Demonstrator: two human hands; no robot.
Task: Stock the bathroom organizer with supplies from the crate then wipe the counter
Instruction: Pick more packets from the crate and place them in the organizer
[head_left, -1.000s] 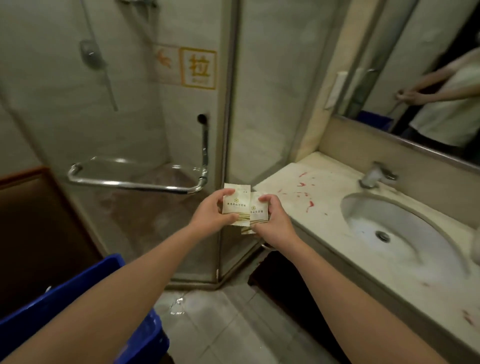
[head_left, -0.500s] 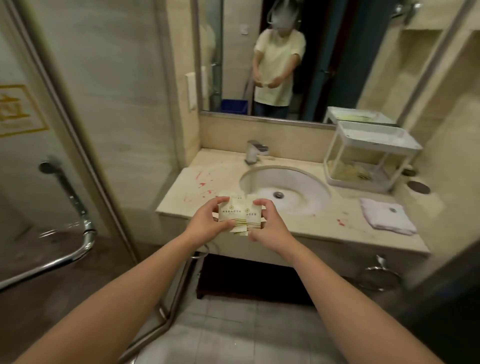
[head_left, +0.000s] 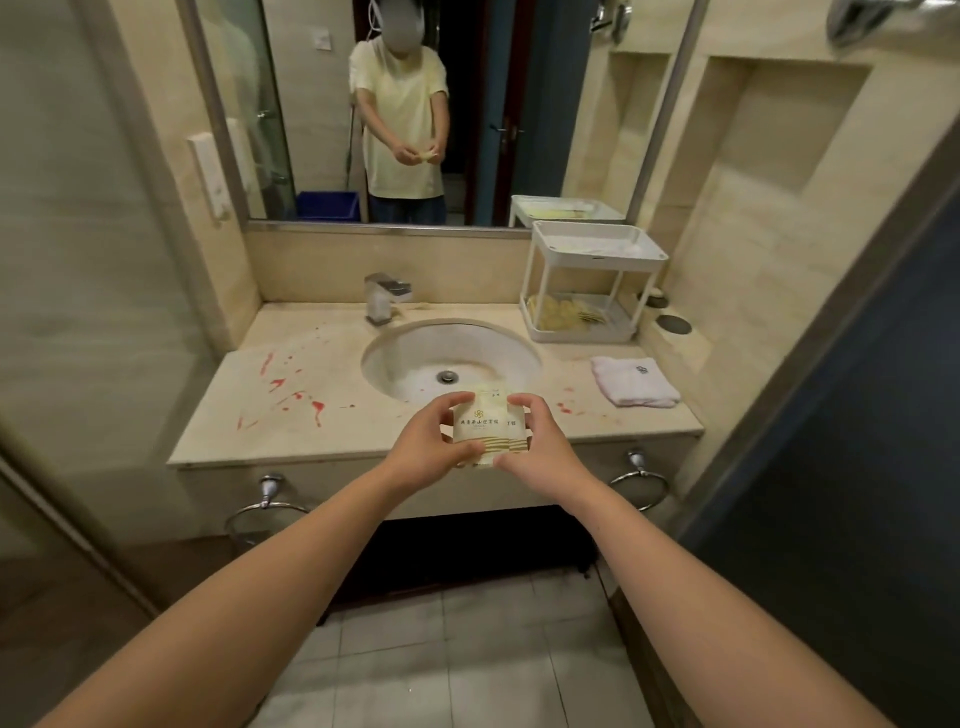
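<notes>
Both hands hold a small stack of cream supply packets (head_left: 487, 422) with gold print, just above the counter's front edge. My left hand (head_left: 434, 441) grips the stack's left side and my right hand (head_left: 540, 446) grips its right side. The white two-tier organizer (head_left: 592, 280) stands at the counter's back right, with several yellow packets on its lower shelf. A folded white cloth (head_left: 631, 380) lies on the counter (head_left: 260, 415) to the right of the sink. Red stains (head_left: 296, 392) mark the counter's left part.
The round sink (head_left: 451, 358) and chrome faucet (head_left: 384, 297) sit mid-counter. The mirror (head_left: 447, 104) shows the blue crate (head_left: 327, 206) behind me. Two towel rings (head_left: 267, 506) hang under the counter. A dark door (head_left: 857, 441) is at right, glass shower wall at left.
My view has swung right from the shower door to face the sink counter. Both hands kept the packets and brought them over the counter's front edge.
</notes>
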